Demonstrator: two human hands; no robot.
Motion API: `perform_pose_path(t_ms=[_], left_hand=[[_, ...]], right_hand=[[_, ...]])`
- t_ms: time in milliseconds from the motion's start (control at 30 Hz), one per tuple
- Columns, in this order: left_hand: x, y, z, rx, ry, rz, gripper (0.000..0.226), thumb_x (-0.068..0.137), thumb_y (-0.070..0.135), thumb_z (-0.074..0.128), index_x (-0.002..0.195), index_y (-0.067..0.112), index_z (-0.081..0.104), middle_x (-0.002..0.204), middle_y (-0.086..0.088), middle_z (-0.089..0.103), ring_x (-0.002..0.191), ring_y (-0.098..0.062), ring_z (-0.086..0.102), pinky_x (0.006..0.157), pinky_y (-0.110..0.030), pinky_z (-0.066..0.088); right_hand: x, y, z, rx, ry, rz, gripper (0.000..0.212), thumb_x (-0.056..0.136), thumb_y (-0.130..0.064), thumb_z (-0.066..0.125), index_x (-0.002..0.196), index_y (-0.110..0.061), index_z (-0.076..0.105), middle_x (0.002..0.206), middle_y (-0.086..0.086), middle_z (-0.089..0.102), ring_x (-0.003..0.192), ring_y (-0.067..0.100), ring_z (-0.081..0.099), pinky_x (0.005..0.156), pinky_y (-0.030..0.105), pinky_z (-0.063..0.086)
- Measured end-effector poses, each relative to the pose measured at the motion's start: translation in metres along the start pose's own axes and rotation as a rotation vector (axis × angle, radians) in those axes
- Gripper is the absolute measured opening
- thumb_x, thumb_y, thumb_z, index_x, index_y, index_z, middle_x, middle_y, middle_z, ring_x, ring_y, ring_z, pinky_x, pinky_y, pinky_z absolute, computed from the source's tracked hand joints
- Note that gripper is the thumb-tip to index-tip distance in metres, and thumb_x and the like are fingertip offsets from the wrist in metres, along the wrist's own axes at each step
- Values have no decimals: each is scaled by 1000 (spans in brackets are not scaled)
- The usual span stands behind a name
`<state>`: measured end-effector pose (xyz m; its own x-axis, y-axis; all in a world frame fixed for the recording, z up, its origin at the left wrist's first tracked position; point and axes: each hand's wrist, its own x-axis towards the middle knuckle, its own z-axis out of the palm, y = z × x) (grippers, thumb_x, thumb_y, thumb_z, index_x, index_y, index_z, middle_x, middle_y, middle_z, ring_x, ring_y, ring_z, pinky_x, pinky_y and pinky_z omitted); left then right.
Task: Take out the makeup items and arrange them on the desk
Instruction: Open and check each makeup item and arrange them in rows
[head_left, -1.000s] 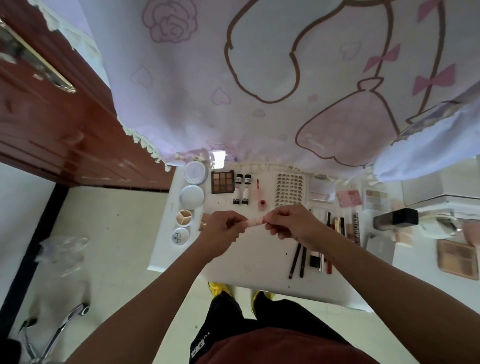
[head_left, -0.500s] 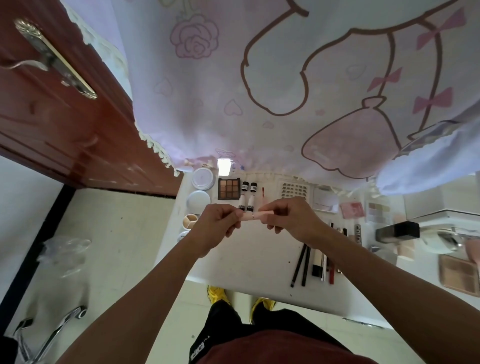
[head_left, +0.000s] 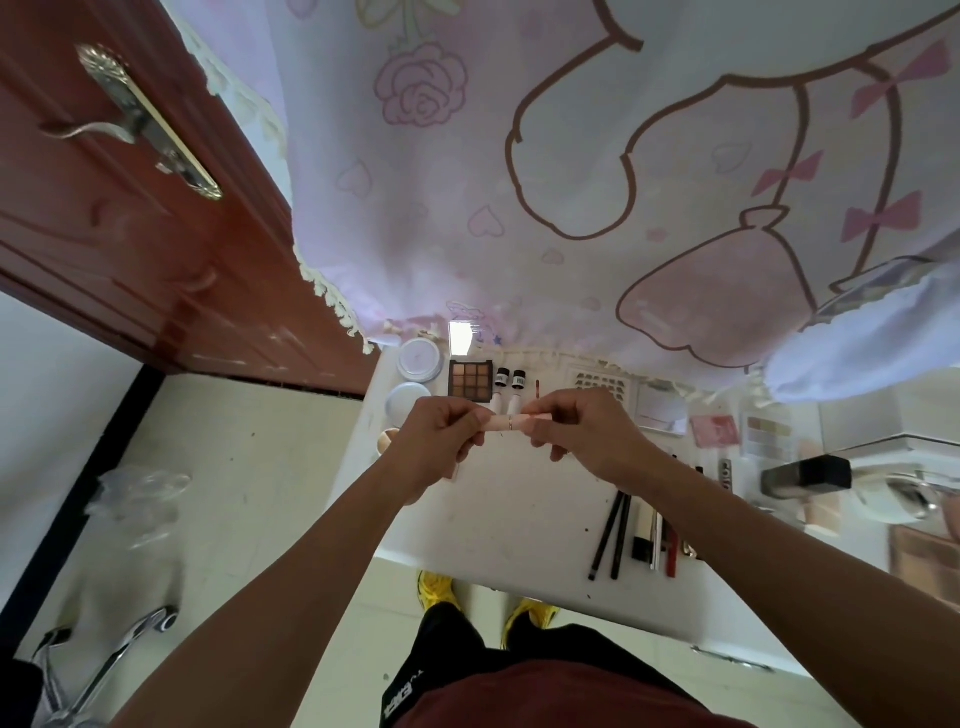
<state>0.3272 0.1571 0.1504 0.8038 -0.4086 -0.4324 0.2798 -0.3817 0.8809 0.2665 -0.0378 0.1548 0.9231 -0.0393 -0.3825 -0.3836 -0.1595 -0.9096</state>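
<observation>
So we've got the little pink tube (head_left: 511, 423) up in the air over the white surface (head_left: 493, 514), held sideways between both hands. Our left hand (head_left: 441, 439) pinches one end with the fingers curled round it, and our right hand (head_left: 584, 436) pinches the other end the same way. There's a thin gold band around the tube's middle. Right behind it on the surface sit a brown eyeshadow palette (head_left: 470, 381), two small black-capped bottles (head_left: 502, 382) side by side, and two round white compacts (head_left: 417, 358) at the far left corner. Off to the right, a row of dark pencils (head_left: 610, 535) and other sticks lies near the front edge, well apart from the tube. A pink cartoon cloth (head_left: 519, 182) hangs behind everything, with a red-brown door (head_left: 104, 234) to its left.
</observation>
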Motion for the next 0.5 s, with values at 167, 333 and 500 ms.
perform_pose_path(t_ms=[167,333,500], left_hand=[[1,4,-3,26,2,9,21,97,13,54,90,3,71,62,2,56,62,-21,43,57,-27,37],[4,7,-4,15,15,18,21,98,12,53,88,4,70,57,8,55,57,-15,40,54,-28,35],[6,8,-6,36,23,30,21,97,13,54,91,0,70,58,6,56,58,-19,40,55,-29,34]], right_hand=[[3,-2,2,-24,-3,13,14,93,-17,66,90,-6,75,72,8,71,59,13,62,56,23,51],[6,-3,4,-8,50,-38,8,87,-11,72,95,-12,74,78,5,71,60,9,62,59,21,52],[7,-10,2,69,-34,133,27,98,-24,58,88,-3,71,67,9,68,55,15,60,49,24,47]])
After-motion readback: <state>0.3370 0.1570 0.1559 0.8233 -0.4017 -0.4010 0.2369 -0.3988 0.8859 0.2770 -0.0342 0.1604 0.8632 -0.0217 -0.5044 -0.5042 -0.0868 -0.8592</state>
